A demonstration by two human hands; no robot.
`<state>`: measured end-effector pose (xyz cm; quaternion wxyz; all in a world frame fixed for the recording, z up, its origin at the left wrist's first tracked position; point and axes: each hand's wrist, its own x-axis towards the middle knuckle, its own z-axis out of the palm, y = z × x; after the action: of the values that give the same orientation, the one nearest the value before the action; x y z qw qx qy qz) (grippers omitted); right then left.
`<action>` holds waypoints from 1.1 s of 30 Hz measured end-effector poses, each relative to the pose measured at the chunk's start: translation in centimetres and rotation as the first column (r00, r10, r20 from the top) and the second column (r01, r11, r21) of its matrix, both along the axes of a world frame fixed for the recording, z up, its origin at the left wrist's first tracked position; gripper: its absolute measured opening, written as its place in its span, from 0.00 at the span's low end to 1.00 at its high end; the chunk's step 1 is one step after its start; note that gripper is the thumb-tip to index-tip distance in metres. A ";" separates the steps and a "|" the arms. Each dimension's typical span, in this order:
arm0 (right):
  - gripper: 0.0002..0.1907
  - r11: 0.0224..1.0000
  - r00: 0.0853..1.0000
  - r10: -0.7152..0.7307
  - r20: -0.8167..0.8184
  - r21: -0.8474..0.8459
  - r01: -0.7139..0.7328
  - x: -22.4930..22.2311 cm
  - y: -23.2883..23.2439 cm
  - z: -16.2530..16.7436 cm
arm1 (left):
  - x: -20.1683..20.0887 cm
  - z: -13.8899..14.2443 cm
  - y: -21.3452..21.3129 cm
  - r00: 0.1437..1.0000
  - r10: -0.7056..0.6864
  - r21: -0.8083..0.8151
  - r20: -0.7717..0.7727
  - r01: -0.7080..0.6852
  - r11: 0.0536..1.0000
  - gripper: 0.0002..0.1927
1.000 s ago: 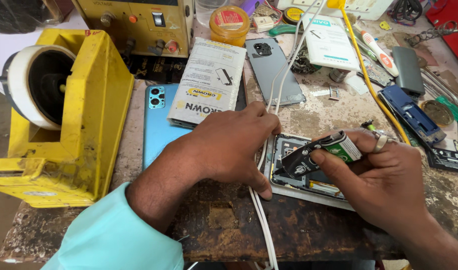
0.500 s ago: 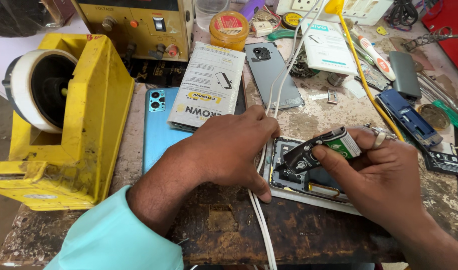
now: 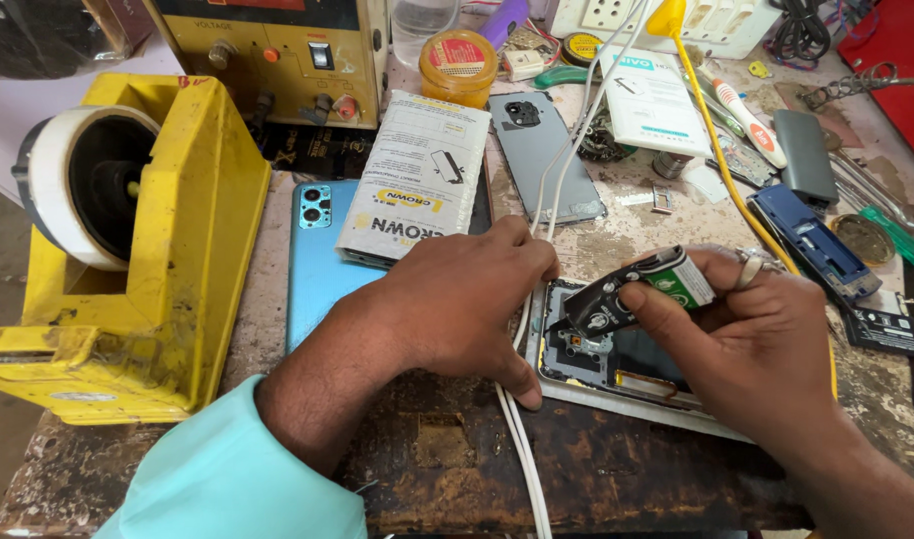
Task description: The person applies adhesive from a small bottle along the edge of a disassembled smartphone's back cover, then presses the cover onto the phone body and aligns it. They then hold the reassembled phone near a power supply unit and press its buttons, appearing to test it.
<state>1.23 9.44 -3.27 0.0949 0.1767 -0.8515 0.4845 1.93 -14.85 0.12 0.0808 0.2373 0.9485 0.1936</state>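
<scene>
An opened phone (image 3: 616, 364) lies on the worn bench with its inner parts showing. My left hand (image 3: 457, 304) rests palm down on the phone's left edge, fingers curled, pressing it to the bench. My right hand (image 3: 746, 334) holds a small black and green part (image 3: 631, 289) by its green end, tilted down so that the black end touches the phone's upper left. White cables (image 3: 522, 439) run under my left hand and down to the bench's front edge.
A yellow tape dispenser (image 3: 147, 250) stands at the left. A light blue phone back (image 3: 317, 269) and a white packet (image 3: 412, 180) lie behind my left hand. A grey phone back (image 3: 542, 150), a yellow power supply (image 3: 277, 50), a jar (image 3: 459, 65) and tools crowd the far side.
None beyond a slight camera shift; both hands keep their places on the opened phone.
</scene>
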 end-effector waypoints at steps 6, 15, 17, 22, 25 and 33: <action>0.09 0.982 0.994 -0.071 -0.079 0.167 0.083 -0.7 -0.1 0.6 | -0.1 0.3 0.0 1.000 0.002 -0.001 0.001 -0.002 1.000 0.51; 0.10 0.999 0.996 0.025 -0.089 0.030 -0.022 -1.1 -0.2 0.7 | -0.4 0.3 0.1 1.000 0.004 -0.007 0.017 -0.004 1.000 0.51; 0.10 0.996 0.997 -0.028 -0.067 0.088 0.034 -1.2 -0.2 0.8 | -0.3 0.3 0.2 1.000 0.011 0.001 0.013 -0.011 1.000 0.51; 0.10 0.991 0.994 -0.030 -0.103 0.126 0.043 -1.5 -0.1 1.0 | -0.4 0.3 0.2 1.000 0.019 -0.006 0.017 -0.018 1.000 0.51; 0.10 0.991 0.994 -0.040 -0.099 0.126 0.052 -1.6 -0.2 1.0 | -0.4 0.2 0.2 1.000 0.016 0.000 0.009 -0.016 1.000 0.51; 0.09 0.998 0.993 0.011 -0.121 0.067 -0.003 -1.9 -0.5 1.4 | -0.3 0.7 0.2 0.999 0.027 0.010 0.025 -0.027 1.000 0.50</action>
<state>-0.67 8.92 -1.91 0.1385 0.2119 -0.8591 0.4447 1.64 -14.62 0.78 0.0886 0.2225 0.9496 0.2023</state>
